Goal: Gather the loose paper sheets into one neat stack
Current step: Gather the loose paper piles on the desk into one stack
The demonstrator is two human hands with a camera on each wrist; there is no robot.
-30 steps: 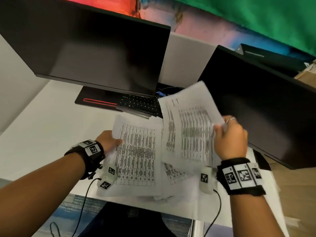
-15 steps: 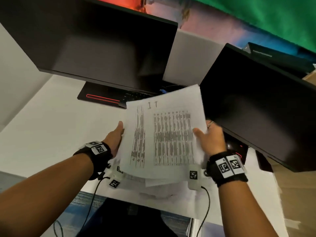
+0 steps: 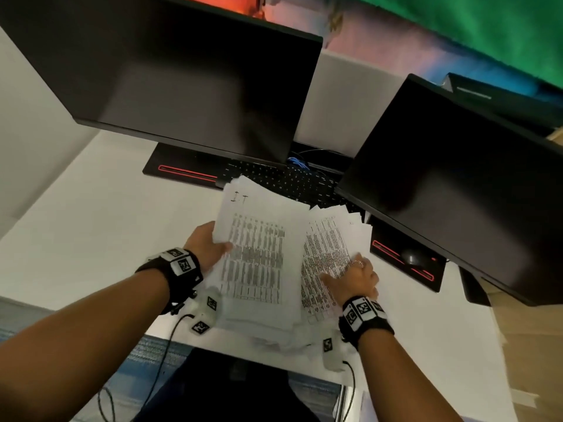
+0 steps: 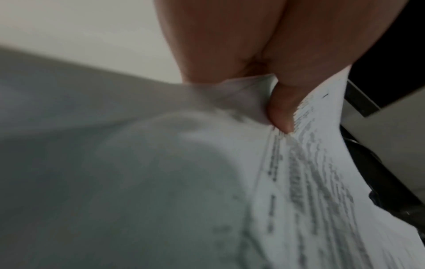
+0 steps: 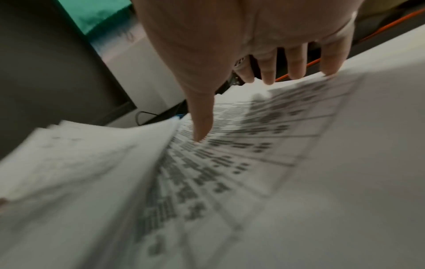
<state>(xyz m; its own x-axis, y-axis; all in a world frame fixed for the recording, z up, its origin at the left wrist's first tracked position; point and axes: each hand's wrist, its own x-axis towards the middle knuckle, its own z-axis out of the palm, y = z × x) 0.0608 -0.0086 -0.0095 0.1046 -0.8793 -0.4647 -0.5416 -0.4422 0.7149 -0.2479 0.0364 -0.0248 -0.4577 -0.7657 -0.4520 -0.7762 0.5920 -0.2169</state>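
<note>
A bundle of white printed sheets (image 3: 256, 254) is tilted up off the desk, and my left hand (image 3: 210, 245) grips its left edge, thumb on top. In the left wrist view the thumb (image 4: 280, 112) pinches the paper (image 4: 322, 182). More loose printed sheets (image 3: 329, 248) lie fanned to the right on the desk. My right hand (image 3: 353, 278) lies flat on them. The right wrist view shows straight fingers (image 5: 296, 63) spread at the far edge of these sheets (image 5: 230, 163), thumb resting on the print. Further sheets lie under the bundle near the desk's front edge.
Two dark monitors (image 3: 170, 71) (image 3: 457, 184) hang over the white desk (image 3: 91, 223). A black keyboard (image 3: 280, 178) sits just behind the papers. A black pad with red trim carries a mouse (image 3: 411, 257) at the right. Desk front edge lies close below the papers.
The right hand let go of the sheet it held and moved down to the right, flat onto the fanned sheets. The left hand now grips the bundle, that sheet on top.
</note>
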